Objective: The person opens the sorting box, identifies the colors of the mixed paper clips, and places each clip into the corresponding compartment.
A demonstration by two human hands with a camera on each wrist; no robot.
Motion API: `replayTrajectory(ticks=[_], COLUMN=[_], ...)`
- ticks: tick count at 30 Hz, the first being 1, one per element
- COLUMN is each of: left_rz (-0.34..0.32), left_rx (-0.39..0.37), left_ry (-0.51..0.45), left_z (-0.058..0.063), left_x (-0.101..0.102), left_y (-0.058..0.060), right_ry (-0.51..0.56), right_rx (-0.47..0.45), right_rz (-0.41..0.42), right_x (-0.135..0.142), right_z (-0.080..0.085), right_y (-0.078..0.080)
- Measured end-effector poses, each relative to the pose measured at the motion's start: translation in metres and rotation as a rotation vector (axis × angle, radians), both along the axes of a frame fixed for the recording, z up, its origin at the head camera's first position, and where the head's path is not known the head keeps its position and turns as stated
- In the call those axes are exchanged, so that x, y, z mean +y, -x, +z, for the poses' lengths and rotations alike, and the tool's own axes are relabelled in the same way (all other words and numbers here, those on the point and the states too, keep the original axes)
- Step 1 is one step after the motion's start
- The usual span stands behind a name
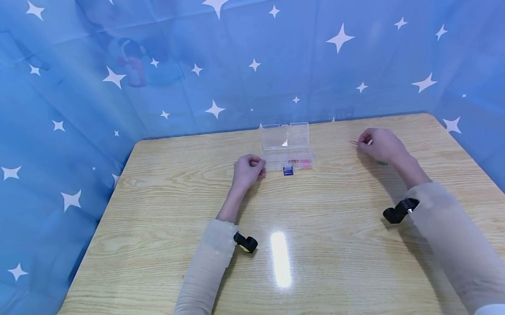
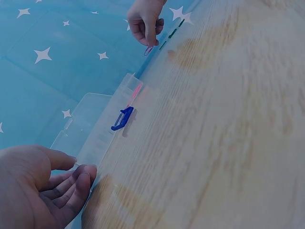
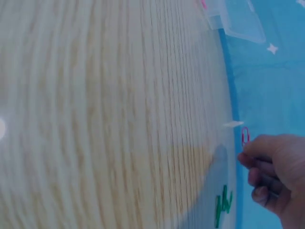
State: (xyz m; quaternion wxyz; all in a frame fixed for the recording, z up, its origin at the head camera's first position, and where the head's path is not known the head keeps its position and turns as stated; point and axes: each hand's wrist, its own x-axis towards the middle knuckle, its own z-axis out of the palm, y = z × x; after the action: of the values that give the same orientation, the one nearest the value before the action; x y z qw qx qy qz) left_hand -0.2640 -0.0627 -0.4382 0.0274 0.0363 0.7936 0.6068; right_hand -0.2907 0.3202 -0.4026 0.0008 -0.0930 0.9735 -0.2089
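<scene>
A clear plastic compartment box (image 1: 274,159) stands with its lid (image 1: 285,136) raised toward the back. My left hand (image 1: 247,171) holds the box by its left end, thumb and fingers at the corner in the left wrist view. Inside the box's right part lie a red paper clip (image 1: 293,161) and something pink (image 1: 305,163). To the right, my right hand (image 1: 381,145) pinches another red paper clip (image 3: 245,136) between thumb and forefinger, above the table. Several green paper clips (image 3: 223,205) lie below that hand, mostly hidden in the head view.
A blue latch-like piece (image 1: 288,170) sits at the front of the box. The wooden table (image 1: 322,211) carries a bright light reflection (image 1: 281,259). A blue star-patterned curtain (image 1: 231,59) hangs behind the table's back edge and along both sides.
</scene>
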Motion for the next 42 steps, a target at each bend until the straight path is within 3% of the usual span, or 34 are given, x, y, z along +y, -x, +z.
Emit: replayTrajectory(ticks=[13, 42], left_rz=[0.005, 0.003], left_rx=[-0.004, -0.018], left_ry=[-0.003, -0.010], left_z=[-0.002, -0.002], left_x=[0.000, 0.000], left_y=[0.002, 0.002], right_ry=[-0.011, 0.050], right_rx=[0.083, 0.150], right_rz=[0.065, 0.209], right_x=[-0.024, -0.092], right_z=[0.013, 0.025], right_y=[-0.006, -0.012])
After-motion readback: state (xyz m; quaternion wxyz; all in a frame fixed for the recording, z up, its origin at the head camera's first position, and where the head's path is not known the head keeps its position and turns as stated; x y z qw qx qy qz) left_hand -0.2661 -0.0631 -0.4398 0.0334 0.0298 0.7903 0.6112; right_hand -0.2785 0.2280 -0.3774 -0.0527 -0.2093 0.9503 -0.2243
